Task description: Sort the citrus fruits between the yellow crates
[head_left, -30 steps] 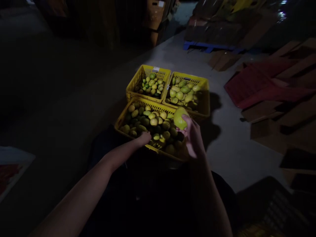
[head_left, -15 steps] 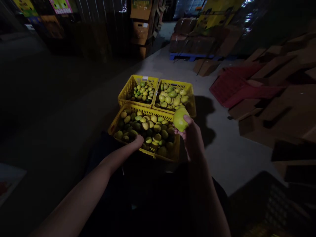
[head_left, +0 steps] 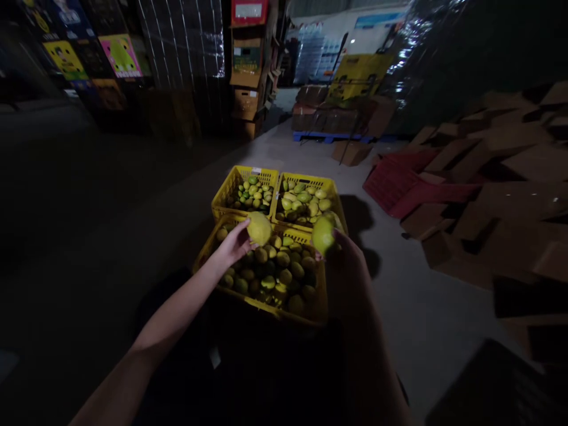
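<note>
My left hand is closed round a yellow fruit that looks like a lemon, lifted over the front yellow crate. Level with it, my right hand grips a greener, lemon-like fruit near that crate's right rear corner; its fingers are mostly behind the fruit. Many yellow and green fruits of the same sort fill the front crate. Behind it, side by side, stand a left rear crate with smaller fruits and a right rear crate with larger, paler ones.
Flattened cardboard boxes are heaped on the right, with a red crate at their edge. Stacked cartons rise at the back. A blue pallet bears more boxes. Much of the concrete floor is dark.
My left hand has come up out of the front crate with a yellow lemon. My right hand still holds its greener lemon. The view has tilted upward.
</note>
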`<action>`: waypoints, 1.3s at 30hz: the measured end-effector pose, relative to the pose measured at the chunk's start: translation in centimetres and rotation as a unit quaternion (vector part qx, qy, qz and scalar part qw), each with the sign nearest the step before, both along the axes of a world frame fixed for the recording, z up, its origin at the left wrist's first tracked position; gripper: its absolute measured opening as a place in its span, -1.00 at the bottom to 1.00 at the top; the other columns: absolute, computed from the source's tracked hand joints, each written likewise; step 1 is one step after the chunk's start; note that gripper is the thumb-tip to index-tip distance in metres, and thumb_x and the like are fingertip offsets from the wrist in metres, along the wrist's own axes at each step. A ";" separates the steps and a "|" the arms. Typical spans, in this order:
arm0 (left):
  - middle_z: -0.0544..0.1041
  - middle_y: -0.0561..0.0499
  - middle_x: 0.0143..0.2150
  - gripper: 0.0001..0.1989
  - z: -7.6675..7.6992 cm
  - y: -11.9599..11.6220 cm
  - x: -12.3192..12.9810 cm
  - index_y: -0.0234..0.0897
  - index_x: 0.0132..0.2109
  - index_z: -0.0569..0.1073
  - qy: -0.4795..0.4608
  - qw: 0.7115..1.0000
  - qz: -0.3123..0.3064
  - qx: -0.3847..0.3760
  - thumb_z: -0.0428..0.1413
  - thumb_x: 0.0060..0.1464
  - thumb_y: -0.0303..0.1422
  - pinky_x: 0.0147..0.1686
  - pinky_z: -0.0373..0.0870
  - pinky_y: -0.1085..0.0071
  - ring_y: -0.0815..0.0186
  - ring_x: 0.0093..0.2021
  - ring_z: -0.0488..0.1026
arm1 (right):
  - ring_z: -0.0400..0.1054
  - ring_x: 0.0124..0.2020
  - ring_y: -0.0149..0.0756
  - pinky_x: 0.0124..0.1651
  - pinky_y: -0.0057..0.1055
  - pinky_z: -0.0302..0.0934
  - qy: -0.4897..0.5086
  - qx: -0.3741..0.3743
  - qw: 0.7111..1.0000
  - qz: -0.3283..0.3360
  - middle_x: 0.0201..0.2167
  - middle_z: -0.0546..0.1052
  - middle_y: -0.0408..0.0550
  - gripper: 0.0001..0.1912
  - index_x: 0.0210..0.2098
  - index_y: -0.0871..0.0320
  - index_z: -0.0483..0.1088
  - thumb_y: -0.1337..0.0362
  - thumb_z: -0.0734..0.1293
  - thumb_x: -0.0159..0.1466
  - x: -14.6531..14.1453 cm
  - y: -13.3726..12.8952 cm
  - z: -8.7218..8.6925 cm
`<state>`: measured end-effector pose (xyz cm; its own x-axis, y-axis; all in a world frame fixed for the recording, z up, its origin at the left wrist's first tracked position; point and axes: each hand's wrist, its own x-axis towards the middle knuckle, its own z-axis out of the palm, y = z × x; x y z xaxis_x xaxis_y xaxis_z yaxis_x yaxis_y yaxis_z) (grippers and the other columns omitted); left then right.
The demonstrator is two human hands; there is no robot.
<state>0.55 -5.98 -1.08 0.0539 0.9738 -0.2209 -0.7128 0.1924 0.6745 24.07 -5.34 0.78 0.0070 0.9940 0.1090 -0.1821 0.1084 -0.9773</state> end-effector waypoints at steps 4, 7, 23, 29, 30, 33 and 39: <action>0.54 -0.15 -0.11 -0.66 2.3 -1.0 -1.3 -0.36 0.00 0.42 -0.214 0.977 0.006 0.014 -0.03 0.15 -0.28 -0.19 0.49 0.38 0.26 -0.15 0.51 | 0.29 -0.50 -0.31 -0.47 -0.38 0.16 0.018 -0.066 0.998 -0.013 -0.53 0.44 -0.14 -0.72 -0.31 0.12 0.46 0.07 0.38 0.06 -2.5 -0.2 1.7; 0.55 -0.07 -0.20 -0.71 2.9 -0.9 -1.7 -0.28 -0.06 0.44 -0.224 0.974 0.016 0.022 -0.03 0.13 -0.30 -0.34 0.50 0.42 0.30 -0.26 0.52 | 0.28 -0.52 -0.34 -0.50 -0.42 0.16 0.006 -0.079 0.997 0.005 -0.51 0.44 -0.17 -0.69 -0.25 0.11 0.44 0.09 0.39 0.05 -4.3 -0.8 2.4; 0.55 -0.11 -0.46 -0.68 3.0 0.6 0.9 -0.39 -0.45 0.52 0.057 0.974 0.134 0.175 0.13 -0.11 -0.16 -0.42 0.46 0.38 0.17 -0.37 0.53 | 0.41 -0.18 -0.19 -0.13 -0.24 0.35 -0.246 0.228 0.933 -0.131 -0.15 0.49 0.00 -0.43 -0.04 0.11 0.24 0.10 0.46 0.03 -7.8 -2.0 -0.8; 0.52 -0.05 -0.43 -0.67 3.4 0.4 1.0 -0.36 -0.25 0.52 -0.033 0.985 0.107 0.133 0.07 -0.01 -0.17 -0.40 0.46 0.40 0.27 -0.43 0.51 | 0.38 -0.23 -0.22 -0.16 -0.26 0.34 -0.162 0.133 0.971 -0.117 -0.20 0.47 -0.04 -0.50 -0.13 0.11 0.27 0.09 0.46 0.01 -8.3 -1.9 -0.3; 0.52 -0.03 -0.40 -0.66 3.4 0.3 1.0 -0.32 -0.16 0.51 -0.061 0.985 0.105 0.119 0.05 0.02 -0.18 -0.40 0.47 0.40 0.29 -0.43 0.51 | 0.38 -0.28 -0.24 -0.24 -0.29 0.35 -0.116 0.096 0.984 -0.100 -0.23 0.46 -0.06 -0.53 -0.16 0.11 0.27 0.08 0.45 0.02 -8.4 -1.8 -0.3; 0.54 -0.02 -0.29 -0.64 3.3 0.2 0.7 -0.21 0.01 0.43 -0.161 0.979 0.117 0.051 -0.02 0.10 -0.24 -0.33 0.49 0.34 0.27 -0.34 0.53 | 0.32 -0.49 -0.35 -0.56 -0.43 0.24 0.049 -0.023 0.998 -0.020 -0.38 0.43 -0.17 -0.61 -0.20 0.06 0.27 0.06 0.42 0.07 -9.0 -1.4 -0.2; 0.55 -0.14 -0.37 -0.65 2.2 0.7 -0.2 -0.40 0.01 0.41 -0.258 0.956 0.071 -0.122 -0.09 0.15 -0.35 -0.43 0.49 0.40 0.25 -0.37 0.52 | 0.17 -0.70 -0.48 -0.74 -0.52 0.05 0.215 -0.177 0.955 0.107 -0.56 0.45 -0.18 -0.65 -0.37 0.10 0.34 -0.06 0.34 0.12 -9.9 -0.6 -1.2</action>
<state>0.33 -5.28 1.09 0.0877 0.9027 -0.4212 -0.9690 0.1754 0.1740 14.22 -5.91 -0.40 -0.2325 0.9516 -0.2011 -0.5547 -0.2996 -0.7763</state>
